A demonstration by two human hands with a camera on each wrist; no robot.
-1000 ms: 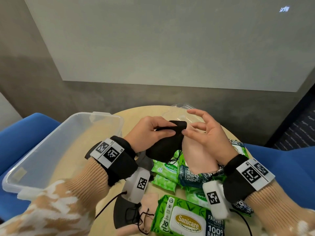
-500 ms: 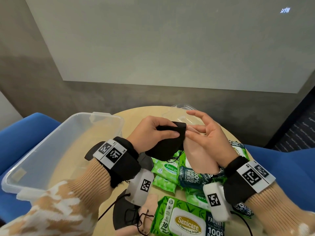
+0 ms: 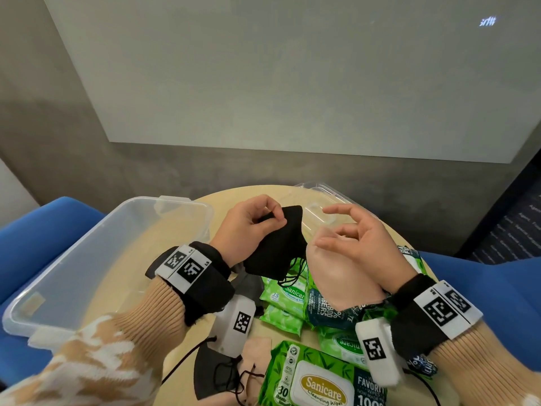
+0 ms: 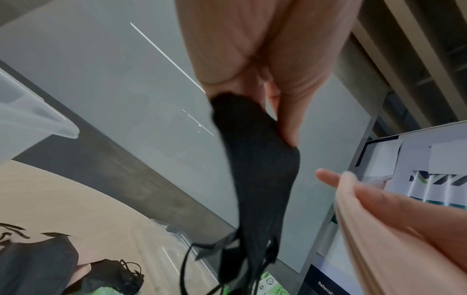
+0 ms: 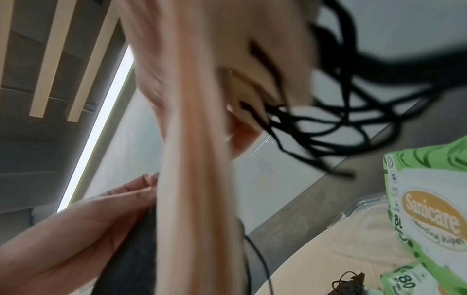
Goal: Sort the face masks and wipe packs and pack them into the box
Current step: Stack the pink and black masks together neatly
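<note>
At the centre of the table [image 3: 234, 200], above the pile, the left hand [image 3: 248, 227] pinches the upper edge of a black face mask [image 3: 278, 250] between thumb and curled fingers. Below that pinch the mask hangs folded, with its ear loops [image 3: 292, 273] dangling toward the wipe packs. Just to the right of the pinch, the right hand [image 3: 351, 247] stands apart from the mask with its fingers loosely spread and its palm turned toward the mask; it holds nothing. The left wrist view confirms this: the mask [image 4: 257, 179] is pressed between thumb and fingertips, and the right hand's fingertips [image 4: 328, 177] are near the fabric but not touching it. The right wrist view is blurred and settles nothing further.

Left of the grip, a clear plastic box [image 3: 87, 259] sits open; no contents can be made out in it. Its lid [image 3: 322, 206] lies just beyond the held mask. Beneath and nearer than the grip lie green wipe packs [image 3: 284, 294], a large Sanicare pack [image 3: 319, 382] and more masks, dark and beige [image 3: 219, 373].

Judgement: the step in hand is sorting, with one mask picked out and tidied; packing appears barely begun. The next move calls for carrying the mask leftward over the box rim and laying it flat. The loose loops should be gathered first, since they could snag on the packs underneath.
</note>
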